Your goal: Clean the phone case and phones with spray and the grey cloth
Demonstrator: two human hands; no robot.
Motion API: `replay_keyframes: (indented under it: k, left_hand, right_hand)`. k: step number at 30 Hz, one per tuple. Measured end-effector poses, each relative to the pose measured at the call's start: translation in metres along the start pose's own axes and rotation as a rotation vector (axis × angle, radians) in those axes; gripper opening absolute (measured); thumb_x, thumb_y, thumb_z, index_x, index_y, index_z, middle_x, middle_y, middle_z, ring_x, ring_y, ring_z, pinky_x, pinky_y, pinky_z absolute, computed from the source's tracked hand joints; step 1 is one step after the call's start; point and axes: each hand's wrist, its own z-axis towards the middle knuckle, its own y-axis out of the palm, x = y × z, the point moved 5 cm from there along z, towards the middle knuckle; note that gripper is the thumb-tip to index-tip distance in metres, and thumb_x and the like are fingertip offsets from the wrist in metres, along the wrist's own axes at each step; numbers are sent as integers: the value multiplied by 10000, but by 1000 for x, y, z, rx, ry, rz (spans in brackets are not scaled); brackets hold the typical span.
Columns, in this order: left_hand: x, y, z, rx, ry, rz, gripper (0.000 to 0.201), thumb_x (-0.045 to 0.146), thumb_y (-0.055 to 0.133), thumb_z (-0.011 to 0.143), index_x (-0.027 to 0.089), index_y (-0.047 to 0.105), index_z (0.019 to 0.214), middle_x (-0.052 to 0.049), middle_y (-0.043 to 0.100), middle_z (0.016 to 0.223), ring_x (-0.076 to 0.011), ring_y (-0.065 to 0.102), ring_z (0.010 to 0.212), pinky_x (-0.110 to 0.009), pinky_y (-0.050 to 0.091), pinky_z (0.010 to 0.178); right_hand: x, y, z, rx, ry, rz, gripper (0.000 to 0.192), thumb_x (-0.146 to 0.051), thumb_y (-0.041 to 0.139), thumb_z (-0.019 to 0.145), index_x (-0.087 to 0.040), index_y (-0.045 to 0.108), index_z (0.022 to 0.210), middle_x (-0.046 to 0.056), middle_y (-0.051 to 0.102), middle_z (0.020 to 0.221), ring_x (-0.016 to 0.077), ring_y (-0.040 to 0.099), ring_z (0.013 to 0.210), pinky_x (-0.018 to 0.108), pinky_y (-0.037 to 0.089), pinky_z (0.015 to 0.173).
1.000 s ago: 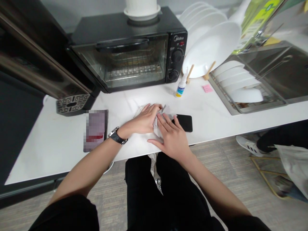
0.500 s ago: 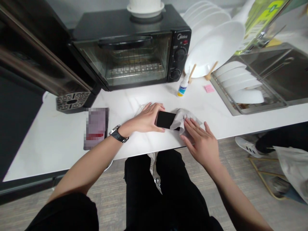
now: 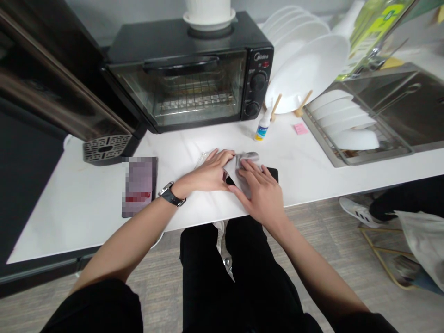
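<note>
A black smartphone (image 3: 273, 175) lies on the white counter, its middle covered by a thin grey cloth (image 3: 245, 186). My left hand (image 3: 213, 173) grips the phone's left end between thumb and fingers. Pressed down over the cloth is my right hand (image 3: 262, 194), fingers bent and holding it against the screen. The right end of the phone shows beyond my right fingers. Something small and clear (image 3: 201, 159), partly hidden, lies behind my left hand. Behind the phone stands a small white spray bottle (image 3: 262, 127) with a blue and yellow label.
A second phone (image 3: 140, 187), its screen blurred, lies at left near a machine's drip tray (image 3: 106, 149). A toaster oven (image 3: 190, 88) stands at the back. To the right are racked plates (image 3: 308, 69), a pink sticky note (image 3: 300, 128) and a sink (image 3: 398, 111) with bowls (image 3: 347, 115).
My right hand has slid left along the phone with the cloth, uncovering its right end and covering its middle and left part. My left hand keeps its grip in the same place.
</note>
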Motion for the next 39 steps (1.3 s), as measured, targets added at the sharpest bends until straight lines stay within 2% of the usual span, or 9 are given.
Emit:
replay_keyframes:
  k: [5, 9, 12, 17, 19, 24, 30, 34, 39]
  left_hand:
    - [6, -3, -2, -47, -9, -1, 934, 409, 804, 773, 481, 360, 1593, -96, 547, 1669, -407, 488, 1604, -750, 108, 1417]
    - [10, -5, -3, -50, -12, 11, 936, 336, 837, 717, 472, 393, 1530, -109, 558, 1646, -423, 483, 1599, -750, 138, 1414]
    - [10, -6, -4, -30, 17, 0, 819, 412, 854, 752, 449, 451, 1464, -96, 584, 1611, -405, 509, 1579, -761, 148, 1411]
    - [8, -10, -3, -12, 40, 4, 752, 467, 832, 730, 396, 497, 1400, -73, 624, 1524, -385, 571, 1485, -718, 411, 1316]
    - [8, -12, -3, -23, 41, -1, 732, 466, 811, 734, 404, 492, 1389, -60, 636, 1490, -371, 592, 1440, -687, 482, 1267]
    - [8, -13, -4, -21, 52, -7, 696, 430, 864, 753, 336, 524, 1353, -120, 621, 1512, -385, 598, 1431, -679, 499, 1249]
    - [4, -11, -3, -59, 99, 54, 716, 221, 841, 774, 225, 495, 1401, -184, 579, 1541, -360, 572, 1468, -571, 500, 1262]
    - [5, -10, -2, -60, 92, 74, 748, 199, 889, 761, 202, 488, 1393, -186, 572, 1556, -351, 568, 1466, -541, 473, 1268]
    - [8, -7, -3, -24, 57, 86, 785, 418, 933, 811, 214, 480, 1419, -155, 627, 1462, -354, 617, 1390, -544, 503, 1225]
  right_hand:
    - [-1, 4, 4, -28, -69, 14, 657, -498, 510, 1111, -195, 492, 1693, 58, 372, 1787, 310, 366, 1678, 540, 393, 1377]
    - [-4, 12, 5, -73, -86, 82, 679, -511, 512, 1101, -212, 468, 1709, 73, 411, 1767, 324, 422, 1656, 569, 398, 1368]
    - [6, 8, -4, -43, -55, 95, 694, -544, 491, 1105, -220, 460, 1718, 95, 453, 1747, 340, 461, 1632, 584, 427, 1349]
    - [36, -6, -37, 12, 76, 55, 712, -595, 453, 1114, -330, 358, 1768, 80, 502, 1727, 378, 500, 1594, 635, 489, 1296]
    - [40, -8, -46, 32, 87, 36, 754, -604, 476, 1106, -292, 336, 1777, 113, 494, 1731, 404, 504, 1588, 661, 500, 1283]
    - [10, 5, -36, 6, -23, 33, 923, -679, 620, 1041, -202, 327, 1774, 178, 439, 1750, 420, 421, 1641, 684, 459, 1306]
    - [-30, 21, -2, -86, -186, 51, 875, -733, 598, 1039, -150, 495, 1684, 172, 467, 1730, 348, 439, 1645, 575, 412, 1361]
    - [-15, 12, -6, -89, -188, 49, 808, -666, 587, 1071, -159, 489, 1692, 158, 473, 1729, 345, 463, 1631, 554, 432, 1353]
    - [21, -7, -26, 2, 24, 4, 742, -549, 536, 1106, -223, 388, 1756, 144, 470, 1726, 411, 511, 1585, 653, 497, 1283]
